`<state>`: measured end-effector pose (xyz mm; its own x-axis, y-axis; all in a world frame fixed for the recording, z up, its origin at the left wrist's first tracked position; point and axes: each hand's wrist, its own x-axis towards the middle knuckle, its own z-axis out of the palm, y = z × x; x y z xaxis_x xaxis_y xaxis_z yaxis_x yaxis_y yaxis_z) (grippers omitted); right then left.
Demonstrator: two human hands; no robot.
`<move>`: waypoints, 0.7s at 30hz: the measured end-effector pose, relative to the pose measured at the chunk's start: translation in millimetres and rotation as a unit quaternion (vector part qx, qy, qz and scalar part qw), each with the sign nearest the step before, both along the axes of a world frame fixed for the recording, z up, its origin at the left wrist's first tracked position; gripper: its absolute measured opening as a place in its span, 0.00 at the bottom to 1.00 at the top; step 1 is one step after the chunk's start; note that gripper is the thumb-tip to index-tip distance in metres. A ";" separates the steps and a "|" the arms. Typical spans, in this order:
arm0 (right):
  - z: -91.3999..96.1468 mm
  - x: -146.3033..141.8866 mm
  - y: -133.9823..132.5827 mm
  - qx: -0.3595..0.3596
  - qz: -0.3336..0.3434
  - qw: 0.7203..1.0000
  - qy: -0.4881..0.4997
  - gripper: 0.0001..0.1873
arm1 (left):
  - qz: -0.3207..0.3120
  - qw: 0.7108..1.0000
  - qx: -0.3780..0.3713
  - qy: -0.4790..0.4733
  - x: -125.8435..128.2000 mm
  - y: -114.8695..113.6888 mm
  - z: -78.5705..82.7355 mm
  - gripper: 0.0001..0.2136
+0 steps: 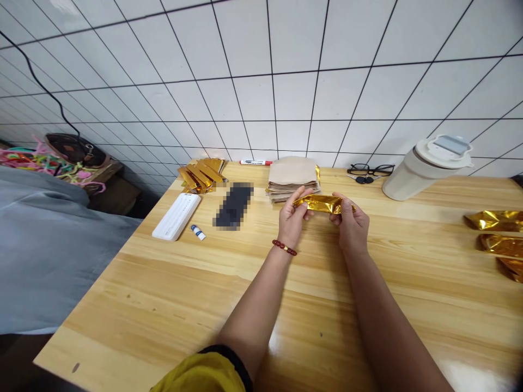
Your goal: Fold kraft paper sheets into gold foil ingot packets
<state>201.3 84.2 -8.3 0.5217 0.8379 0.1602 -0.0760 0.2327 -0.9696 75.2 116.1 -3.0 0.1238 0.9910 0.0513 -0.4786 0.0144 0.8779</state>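
Observation:
A folded piece of shiny gold foil paper [323, 203] stretches between my two hands above the table. My left hand [293, 218], with a red bead bracelet at the wrist, pinches its left end. The right end is gripped by my right hand [352, 222], thumb on the near side. Just behind my left hand lies a stack of brown paper sheets [293, 171] with some gold foil showing at its edge. At the far right, several folded gold foil pieces [500, 221] rest in a row, partly cut off by the frame.
Along the back are folded gold strips [203, 173], a marker [255, 162], eyeglasses [371, 170] and a cream tumbler [425, 166]. A white box-shaped device [176, 216], a small blue-and-white tube [198, 232] and a blurred dark object [233, 206] lie left. Grey cloth [53, 250] hangs beyond the table's left edge.

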 end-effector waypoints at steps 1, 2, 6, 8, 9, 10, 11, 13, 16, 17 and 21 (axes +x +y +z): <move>-0.4 0.3 0.3 -0.005 -0.006 1.000 0.004 0.26 | -0.005 1.000 0.011 0.007 -0.1 -1.0 0.2 0.24; -0.8 0.7 0.7 -0.009 -0.013 1.000 0.012 0.26 | -0.010 1.000 0.023 0.014 -0.1 -2.0 0.4 0.25; -2.4 2.1 2.6 -0.014 -0.034 0.998 0.045 0.27 | -0.015 0.998 0.052 0.037 0.5 -5.7 2.2 0.27; -2.8 2.5 3.3 -0.011 -0.035 0.998 0.055 0.27 | -0.007 0.997 0.053 0.053 1.1 -6.6 3.0 0.24; -3.0 2.7 3.7 -0.009 -0.036 0.998 0.058 0.27 | -0.005 0.997 0.053 0.060 1.5 -6.9 3.1 0.23; -3.1 2.8 3.9 -0.006 -0.037 0.998 0.058 0.27 | -0.006 0.996 0.054 0.067 1.8 -7.0 2.9 0.22; -3.2 2.9 4.2 -0.002 -0.039 0.998 0.057 0.27 | -0.010 0.996 0.055 0.073 2.2 -7.2 2.5 0.22; -3.4 3.3 4.7 0.006 -0.042 0.998 0.055 0.27 | -0.026 0.994 0.061 0.082 2.6 -7.7 0.7 0.23; -3.9 4.2 5.6 0.013 -0.049 0.997 0.056 0.27 | -0.048 0.992 0.075 0.093 2.6 -9.2 -2.7 0.25; -3.9 4.4 5.8 0.014 -0.053 0.997 0.055 0.28 | -0.051 0.991 0.080 0.099 2.4 -9.9 -3.6 0.26; -3.3 4.1 5.5 0.008 -0.061 0.997 0.047 0.28 | -0.044 0.980 0.115 0.158 2.1 -12.3 -4.6 0.26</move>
